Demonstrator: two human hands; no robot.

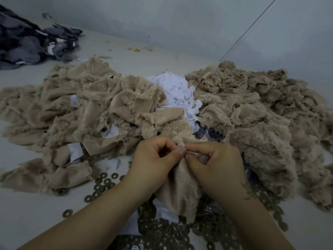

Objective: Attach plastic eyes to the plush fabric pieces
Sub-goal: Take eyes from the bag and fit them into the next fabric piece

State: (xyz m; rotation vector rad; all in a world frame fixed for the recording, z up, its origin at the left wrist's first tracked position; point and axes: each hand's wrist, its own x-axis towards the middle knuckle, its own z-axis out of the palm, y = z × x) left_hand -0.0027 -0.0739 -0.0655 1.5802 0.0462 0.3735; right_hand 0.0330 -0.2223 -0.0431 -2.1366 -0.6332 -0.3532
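A tan plush fabric piece (177, 192) hangs between my two hands, smooth backing toward me. My left hand (153, 159) pinches its top edge with curled fingers. My right hand (214, 159) pinches the same edge from the right, thumb tip meeting my left thumb. Whatever small part sits between the fingertips is hidden. Several dull round washers (106, 179) lie scattered on the table under and around my wrists.
Heaps of tan plush pieces lie at left (72, 109) and right (261, 114), with white fabric scraps (178, 92) between them. A pile of dark grey fabric (27, 42) sits at the far left by the wall. The table surface (32, 213) is pale.
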